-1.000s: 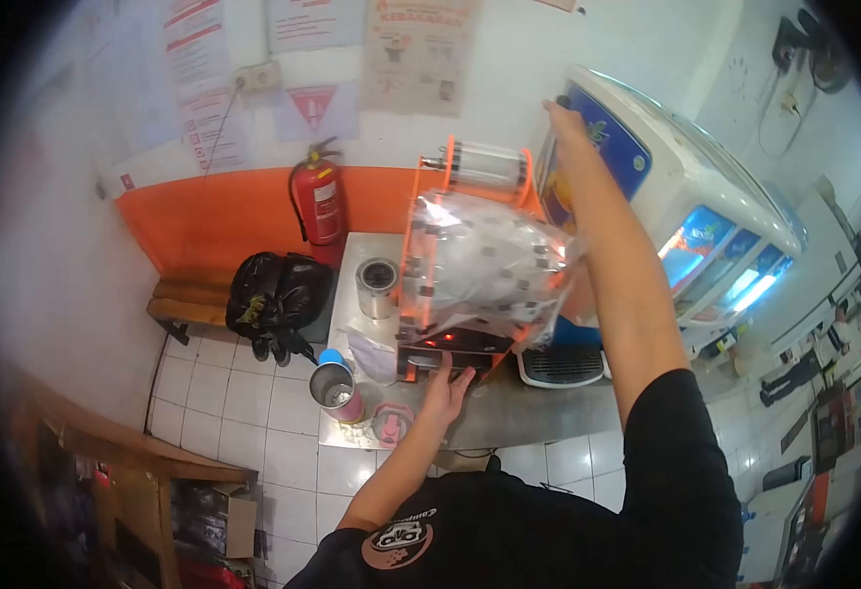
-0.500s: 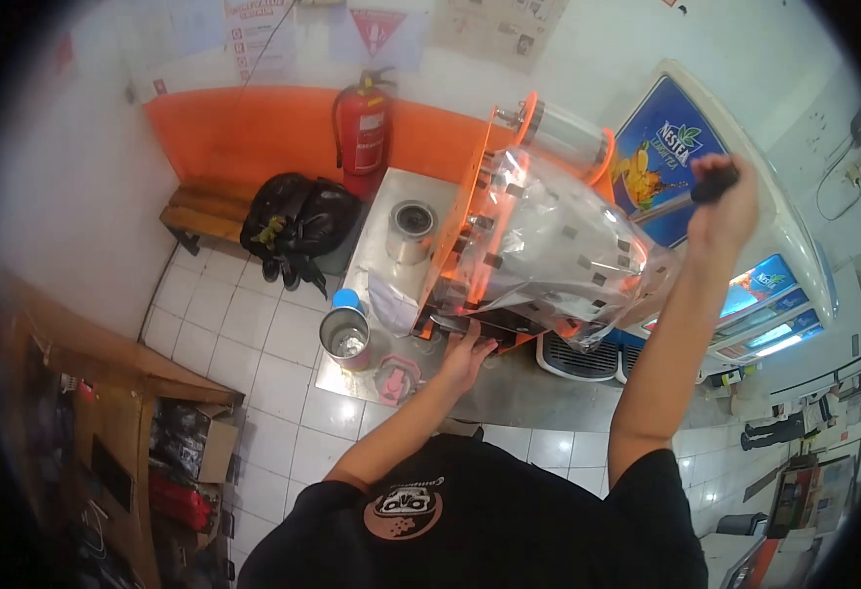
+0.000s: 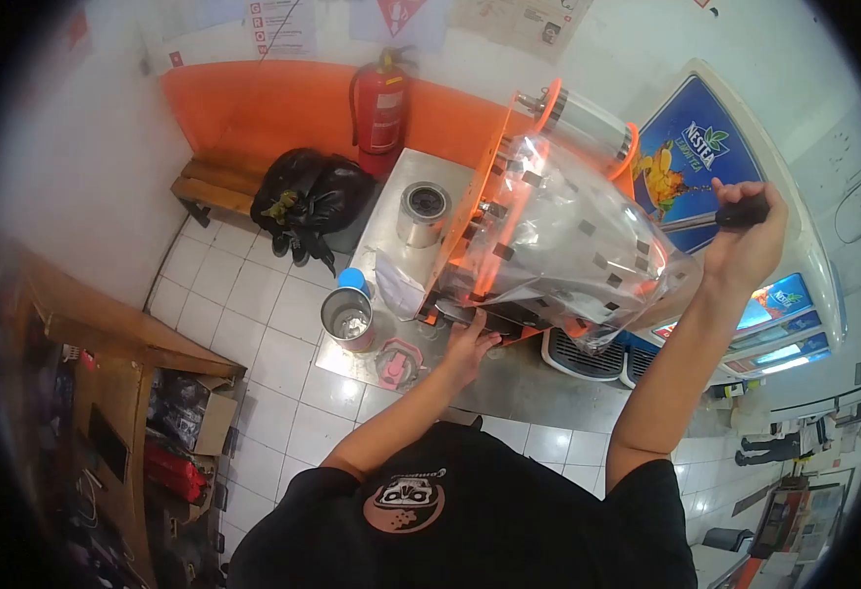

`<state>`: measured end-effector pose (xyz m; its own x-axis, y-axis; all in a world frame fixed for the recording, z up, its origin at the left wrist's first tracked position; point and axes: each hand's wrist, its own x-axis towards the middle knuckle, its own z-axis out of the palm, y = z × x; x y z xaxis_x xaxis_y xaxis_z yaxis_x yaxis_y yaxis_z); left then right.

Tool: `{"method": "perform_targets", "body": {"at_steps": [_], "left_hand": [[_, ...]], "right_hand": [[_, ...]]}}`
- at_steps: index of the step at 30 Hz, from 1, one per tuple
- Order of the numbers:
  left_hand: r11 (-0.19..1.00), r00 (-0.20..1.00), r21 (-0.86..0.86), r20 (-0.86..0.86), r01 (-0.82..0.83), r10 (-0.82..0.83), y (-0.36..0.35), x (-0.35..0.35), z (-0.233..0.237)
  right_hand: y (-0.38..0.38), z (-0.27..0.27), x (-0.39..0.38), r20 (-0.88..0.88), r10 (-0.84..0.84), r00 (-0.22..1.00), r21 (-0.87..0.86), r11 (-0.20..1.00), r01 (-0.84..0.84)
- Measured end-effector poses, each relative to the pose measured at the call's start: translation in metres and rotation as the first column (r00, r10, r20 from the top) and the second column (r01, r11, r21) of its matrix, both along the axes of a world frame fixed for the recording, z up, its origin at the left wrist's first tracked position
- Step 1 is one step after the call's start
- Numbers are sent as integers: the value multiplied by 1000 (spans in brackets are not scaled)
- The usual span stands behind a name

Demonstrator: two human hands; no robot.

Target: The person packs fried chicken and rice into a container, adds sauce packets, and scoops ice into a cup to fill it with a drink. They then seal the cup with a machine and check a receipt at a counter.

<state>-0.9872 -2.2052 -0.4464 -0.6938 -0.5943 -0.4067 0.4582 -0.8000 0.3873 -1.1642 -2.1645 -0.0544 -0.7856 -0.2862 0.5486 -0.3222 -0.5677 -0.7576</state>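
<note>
An orange cup sealing machine (image 3: 495, 147) stands on the steel table, with clear film (image 3: 568, 236) bearing dark square marks draped over it. My right hand (image 3: 751, 240) is closed around the black grip of its lever (image 3: 743, 211), out at the machine's right. Low at the front, my left hand (image 3: 472, 346) has its fingers bent on a black part (image 3: 504, 322) of the machine's base; the fingertips are partly hidden. A clear film roll (image 3: 588, 126) sits at the top. Left of the machine stands a metal cup (image 3: 347, 319), beside a pink-rimmed lid (image 3: 399, 364).
A steel canister (image 3: 424, 211) and a blue cap (image 3: 352, 280) stand on the steel table (image 3: 509, 393). Behind are a red fire extinguisher (image 3: 379, 108) and black bags (image 3: 313, 191) on a bench. A Nestea dispenser (image 3: 700, 137) rises at right; a wooden shelf (image 3: 107, 393) stands at left.
My right hand has brought the lever grip down a little, closer to me. My left hand stays at the machine's base. The whole view has shifted slightly.
</note>
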Motion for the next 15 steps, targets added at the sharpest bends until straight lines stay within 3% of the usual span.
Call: {"method": "perform_targets", "body": {"at_steps": [9, 15], "left_hand": [[998, 997, -13, -44, -65, 64, 5, 0, 0], [997, 991, -2, -106, -79, 78, 6, -5, -14]], "right_hand": [[42, -32, 41, -195, -10, 981, -25, 1000, 6], [61, -52, 70, -185, -13, 983, -75, 997, -1]]}}
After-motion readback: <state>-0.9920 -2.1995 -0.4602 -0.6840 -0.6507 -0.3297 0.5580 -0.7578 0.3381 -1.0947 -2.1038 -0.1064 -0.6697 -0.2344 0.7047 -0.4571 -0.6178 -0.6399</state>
